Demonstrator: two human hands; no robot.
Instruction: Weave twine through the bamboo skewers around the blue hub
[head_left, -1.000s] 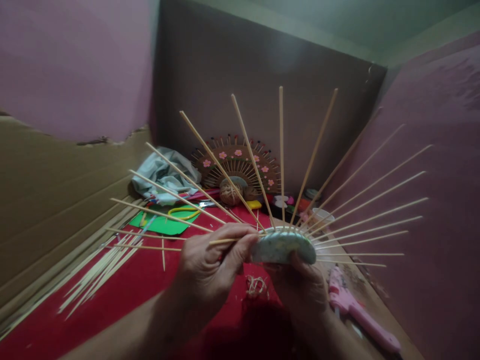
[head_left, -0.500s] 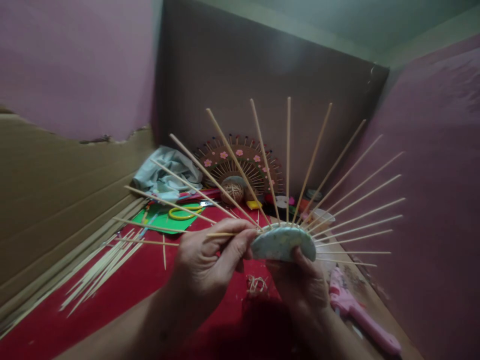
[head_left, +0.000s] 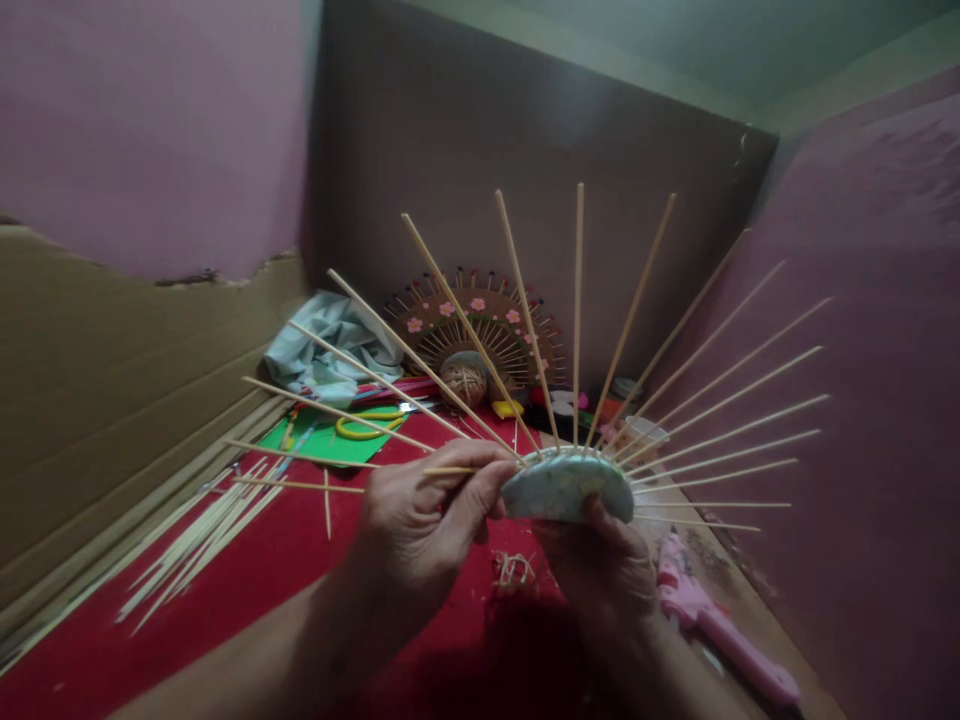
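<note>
We hold a half-disc (head_left: pixel 566 487) up over the red cloth (head_left: pixel 247 590). The right hand (head_left: pixel 607 570) grasps it from below, with the thumb pressed on its front face. A fan of sticks (head_left: pixel 577 310) stands out of its curved top edge, spread from far left round to far right. The left hand (head_left: pixel 420 520) is closed on a loose stick (head_left: pixel 450 470), pinched between thumb and forefinger. This stick lies nearly level, and its near end points at the left corner of the half-disc.

The only container we see is a white cup (head_left: pixel 646 432) behind the right-hand sticks, and we cannot tell what is in it. A pink glue gun (head_left: pixel 712 630) lies on the cloth just right of the right hand. Scraps of twine (head_left: pixel 512 572) lie below the half-disc. A pile of sticks (head_left: pixel 202 530) lies at the left, along the cardboard wall (head_left: pixel 112 400). Farther back are a green sheet (head_left: pixel 330 448) with yellow scissors (head_left: pixel 367 428) on it, a pale rag (head_left: pixel 334 345), a twine ball (head_left: pixel 463 382) and a finished fan (head_left: pixel 476 325) with pink flowers.

Compared with a second ago, both grips are the same. The half-disc has drifted slightly right in view, and its leftmost sticks sit a little higher. The loose stick also sits a little higher in the left hand.
</note>
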